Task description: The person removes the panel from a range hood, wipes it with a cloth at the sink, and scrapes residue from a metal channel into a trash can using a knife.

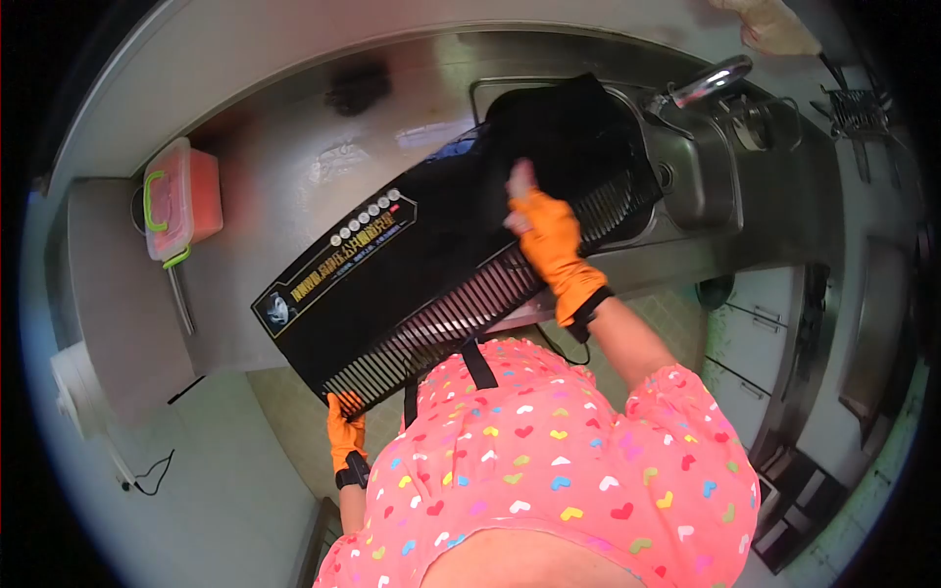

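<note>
A large black range hood (431, 265), with a slotted grille along its near edge and a printed label with round buttons, lies slanted across the counter and over the sink. My left hand (345, 426), in an orange glove, is closed around its lower left corner by the grille. On the upper right part of the hood is my right hand (549, 235), also gloved in orange. Motion blurs its fingertips, and whether they hold something pale pink is unclear.
The steel sink (701, 186) has a chrome faucet (711, 80) behind it. A pink box with green handles (196, 201) stands on the counter at the left. A dark patch (358, 90) is near the back wall. White drawers (750, 338) are at the right.
</note>
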